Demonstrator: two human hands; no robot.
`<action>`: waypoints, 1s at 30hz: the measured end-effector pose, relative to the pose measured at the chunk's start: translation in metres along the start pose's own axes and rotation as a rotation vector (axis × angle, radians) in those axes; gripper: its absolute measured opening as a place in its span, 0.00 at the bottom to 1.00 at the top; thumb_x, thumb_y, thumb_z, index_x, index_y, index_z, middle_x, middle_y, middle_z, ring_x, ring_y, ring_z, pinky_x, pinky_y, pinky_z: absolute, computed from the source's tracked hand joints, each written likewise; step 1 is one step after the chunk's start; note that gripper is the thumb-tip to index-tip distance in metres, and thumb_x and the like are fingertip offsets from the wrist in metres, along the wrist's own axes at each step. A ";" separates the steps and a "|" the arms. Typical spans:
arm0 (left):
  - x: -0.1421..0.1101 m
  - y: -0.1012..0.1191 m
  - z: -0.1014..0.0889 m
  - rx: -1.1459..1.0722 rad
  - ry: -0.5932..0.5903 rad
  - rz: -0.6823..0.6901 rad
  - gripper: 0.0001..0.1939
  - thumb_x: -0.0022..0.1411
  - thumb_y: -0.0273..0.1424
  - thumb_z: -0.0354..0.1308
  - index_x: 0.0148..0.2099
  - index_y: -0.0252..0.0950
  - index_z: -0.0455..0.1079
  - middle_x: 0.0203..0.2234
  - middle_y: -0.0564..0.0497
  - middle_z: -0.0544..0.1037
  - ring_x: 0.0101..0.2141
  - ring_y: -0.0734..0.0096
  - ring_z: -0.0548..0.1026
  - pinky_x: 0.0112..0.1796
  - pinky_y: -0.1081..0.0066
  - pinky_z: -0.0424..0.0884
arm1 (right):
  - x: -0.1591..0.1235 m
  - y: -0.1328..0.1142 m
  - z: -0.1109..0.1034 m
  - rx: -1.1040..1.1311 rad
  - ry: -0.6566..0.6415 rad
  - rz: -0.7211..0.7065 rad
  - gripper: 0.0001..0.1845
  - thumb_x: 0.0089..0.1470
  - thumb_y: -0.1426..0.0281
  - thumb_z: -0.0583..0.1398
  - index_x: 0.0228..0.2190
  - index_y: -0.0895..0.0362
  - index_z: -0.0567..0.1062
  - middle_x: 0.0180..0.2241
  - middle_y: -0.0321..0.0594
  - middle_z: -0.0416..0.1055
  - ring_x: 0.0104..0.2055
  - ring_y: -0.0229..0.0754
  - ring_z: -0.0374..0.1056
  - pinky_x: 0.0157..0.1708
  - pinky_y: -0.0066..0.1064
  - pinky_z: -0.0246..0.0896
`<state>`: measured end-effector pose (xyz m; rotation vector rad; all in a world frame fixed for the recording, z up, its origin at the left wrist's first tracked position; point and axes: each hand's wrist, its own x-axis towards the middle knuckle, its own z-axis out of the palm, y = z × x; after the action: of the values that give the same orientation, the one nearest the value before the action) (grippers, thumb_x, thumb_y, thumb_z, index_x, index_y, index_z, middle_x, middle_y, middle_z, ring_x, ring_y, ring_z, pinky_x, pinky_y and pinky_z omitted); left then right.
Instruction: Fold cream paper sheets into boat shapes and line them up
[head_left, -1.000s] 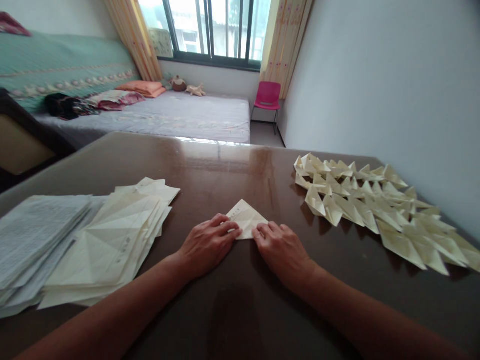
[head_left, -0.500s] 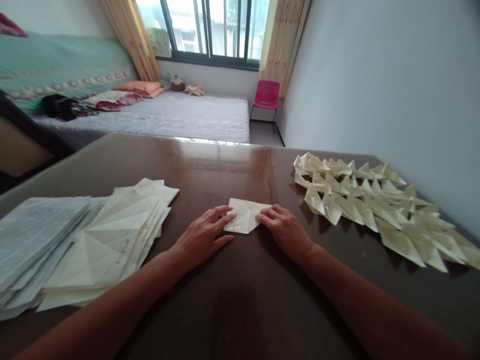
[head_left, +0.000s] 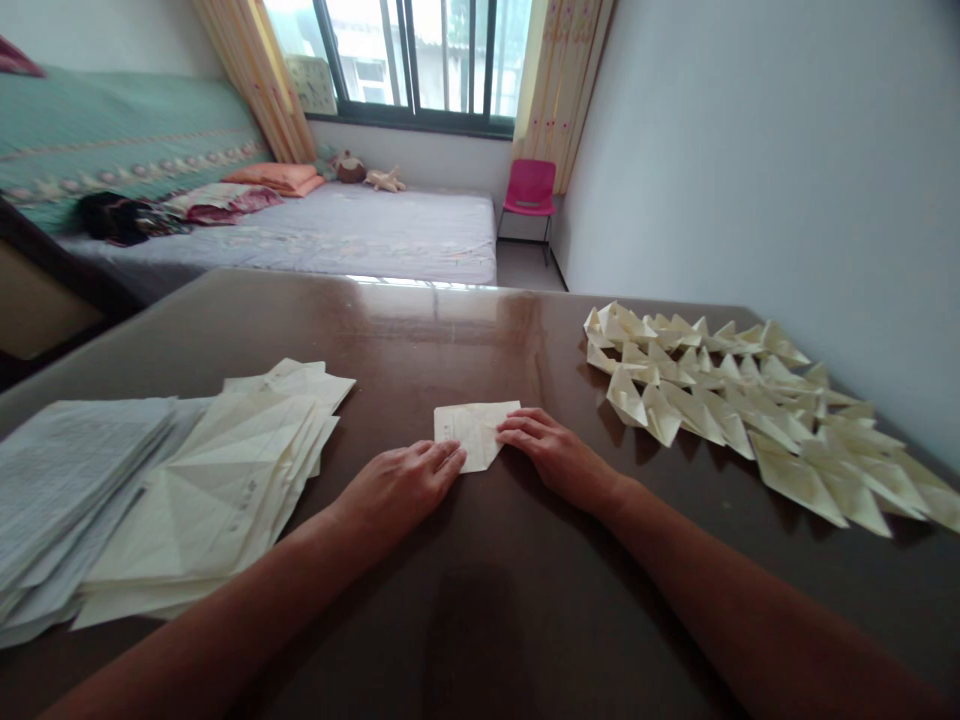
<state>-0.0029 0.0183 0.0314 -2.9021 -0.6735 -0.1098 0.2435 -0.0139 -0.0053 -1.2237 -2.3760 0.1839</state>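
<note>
A small folded sheet of cream paper point(head_left: 474, 432) lies on the brown table in front of me, its lower right corner slanted off. My left hand point(head_left: 409, 478) is closed at the paper's lower left corner, fingers pressed together. At the right edge, my right hand point(head_left: 551, 448) grips the paper with its fingertips; its thumb is hidden. To the right stand rows of pointed folded paper pieces point(head_left: 697, 400), fitted one against another. On the left lies a stack of creased cream sheets point(head_left: 217, 470).
A pile of printed white sheets point(head_left: 67, 480) sits at the table's left side. The glossy brown table point(head_left: 480, 600) has its far edge near a bed point(head_left: 405, 240). Beyond it are a pink chair point(head_left: 529, 188) and a window; a white wall point(head_left: 750, 150) runs along the right.
The folded paper has turned slightly and shifted left. My left fingers, spread before, have closed at its lower left corner. My right hand stays at the right edge.
</note>
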 end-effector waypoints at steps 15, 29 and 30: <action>-0.001 0.001 -0.005 0.127 -0.157 -0.064 0.10 0.59 0.19 0.54 0.43 0.31 0.71 0.34 0.43 0.76 0.36 0.61 0.74 0.31 0.68 0.71 | 0.002 -0.002 -0.002 0.088 -0.022 -0.018 0.16 0.61 0.78 0.49 0.45 0.57 0.73 0.47 0.43 0.71 0.55 0.40 0.59 0.56 0.37 0.58; 0.001 0.002 -0.005 0.088 -0.240 -0.085 0.13 0.61 0.19 0.51 0.46 0.30 0.71 0.39 0.42 0.75 0.40 0.59 0.74 0.37 0.64 0.74 | 0.003 -0.002 0.002 0.087 0.021 -0.036 0.15 0.61 0.76 0.50 0.44 0.55 0.72 0.46 0.44 0.71 0.53 0.44 0.61 0.54 0.40 0.61; 0.001 0.001 -0.005 0.080 -0.242 -0.086 0.13 0.61 0.19 0.51 0.46 0.30 0.71 0.39 0.42 0.75 0.40 0.59 0.74 0.38 0.64 0.74 | 0.002 -0.002 0.002 0.087 0.022 -0.034 0.15 0.61 0.76 0.50 0.44 0.55 0.72 0.46 0.43 0.71 0.53 0.44 0.61 0.54 0.40 0.61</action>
<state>-0.0016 0.0173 0.0368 -2.8350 -0.8210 0.2568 0.2400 -0.0129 -0.0057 -1.1391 -2.3427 0.2593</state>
